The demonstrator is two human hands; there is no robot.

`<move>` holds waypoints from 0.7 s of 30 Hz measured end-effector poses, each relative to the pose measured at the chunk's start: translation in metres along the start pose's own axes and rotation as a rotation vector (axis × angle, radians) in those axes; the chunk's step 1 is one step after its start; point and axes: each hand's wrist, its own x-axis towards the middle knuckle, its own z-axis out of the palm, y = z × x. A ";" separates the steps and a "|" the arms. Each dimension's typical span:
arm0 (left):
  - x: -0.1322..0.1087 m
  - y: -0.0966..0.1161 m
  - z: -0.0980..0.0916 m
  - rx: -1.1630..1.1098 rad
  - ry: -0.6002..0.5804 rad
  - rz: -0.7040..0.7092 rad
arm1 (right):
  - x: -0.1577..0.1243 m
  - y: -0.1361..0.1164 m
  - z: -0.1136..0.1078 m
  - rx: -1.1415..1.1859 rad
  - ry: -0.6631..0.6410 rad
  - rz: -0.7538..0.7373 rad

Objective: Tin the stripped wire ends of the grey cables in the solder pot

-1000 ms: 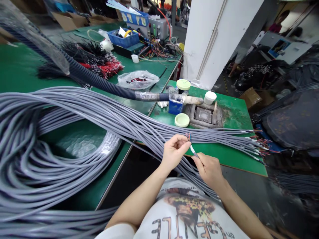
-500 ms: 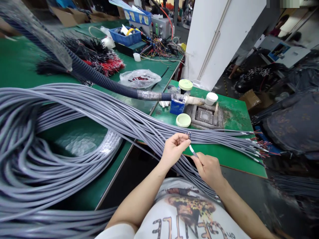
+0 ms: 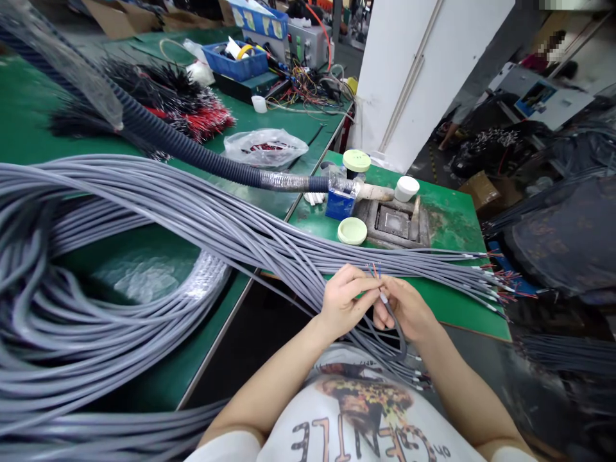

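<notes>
My left hand (image 3: 347, 300) pinches the thin coloured wires (image 3: 375, 269) fanning from the stripped end of one grey cable (image 3: 398, 333). Just below the fan, a white band (image 3: 384, 298) circles that cable. My right hand (image 3: 404, 304) is closed at the same cable end, its thumb and forefinger touching the wires beside my left fingertips. Behind both hands runs a thick bundle of grey cables (image 3: 269, 237), looped at the left. Its stripped ends (image 3: 505, 282) spread out at the right. More cable ends (image 3: 418, 378) hang by my shirt.
A dark corrugated hose (image 3: 202, 157) ends in a nozzle by a soldering pot (image 3: 394, 221). Around it stand a pale green lid (image 3: 352, 231), a white round container (image 3: 407, 188) and a blue box (image 3: 339, 204). Black and red wires (image 3: 192, 119) lie farther back, near a plastic bag (image 3: 264, 147).
My right hand has moved up from the cable to its tip, meeting my left hand. The coloured wires now stand fanned apart, and the cable bends down below my right hand.
</notes>
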 end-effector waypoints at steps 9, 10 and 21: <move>0.008 0.011 0.016 -0.558 0.141 -0.638 | 0.011 -0.001 -0.005 -0.265 0.298 -0.270; 0.011 0.011 0.016 -0.591 0.172 -0.675 | 0.012 -0.003 -0.006 -0.337 0.314 -0.306; 0.014 -0.029 0.001 -0.659 0.227 -0.849 | 0.055 -0.049 -0.011 -0.856 0.246 -0.351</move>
